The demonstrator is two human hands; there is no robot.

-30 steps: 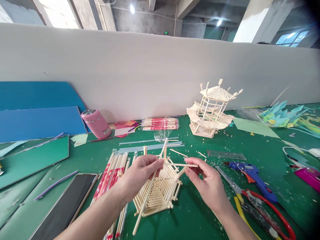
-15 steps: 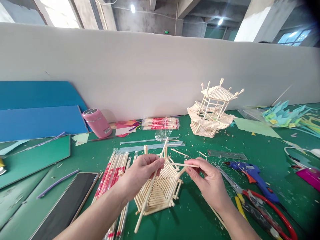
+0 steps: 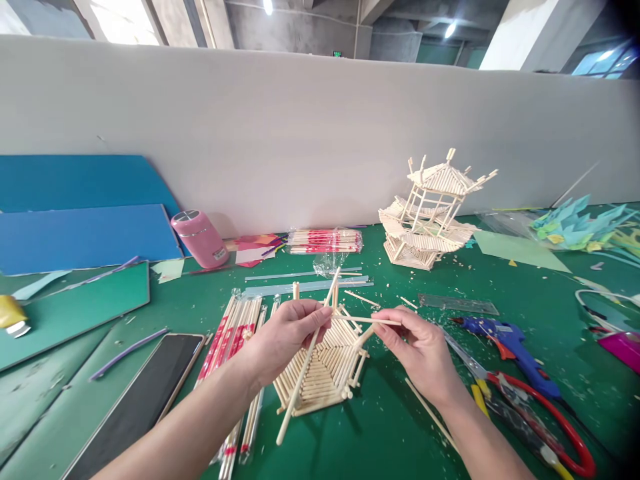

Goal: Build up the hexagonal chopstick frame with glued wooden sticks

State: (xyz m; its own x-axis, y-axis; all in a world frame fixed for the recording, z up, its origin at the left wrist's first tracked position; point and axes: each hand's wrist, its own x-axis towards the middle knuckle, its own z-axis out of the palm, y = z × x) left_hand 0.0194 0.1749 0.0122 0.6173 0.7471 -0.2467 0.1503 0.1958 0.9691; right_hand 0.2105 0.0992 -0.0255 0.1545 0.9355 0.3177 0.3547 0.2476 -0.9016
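Long pale wooden stick [image 3: 299, 390]: slanted above the green counter [image 3: 380, 427], crossing in front of a many-sided frame of pale wooden sticks [image 3: 325, 377].
Left hand [image 3: 286, 331]: fingers pinched closed around the long stick's upper part.
Short pale wooden stick [image 3: 357, 319]: roughly level between both hands, its left end at the left fingers.
Right hand [image 3: 419, 347]: thumb and fingers closed on the short stick's right end.
Right side: blue plastic glue gun [image 3: 525, 355], lying on the counter.

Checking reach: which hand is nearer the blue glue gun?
Right. The right hand is left of the glue gun; the left hand is farther left, over the stick frame.
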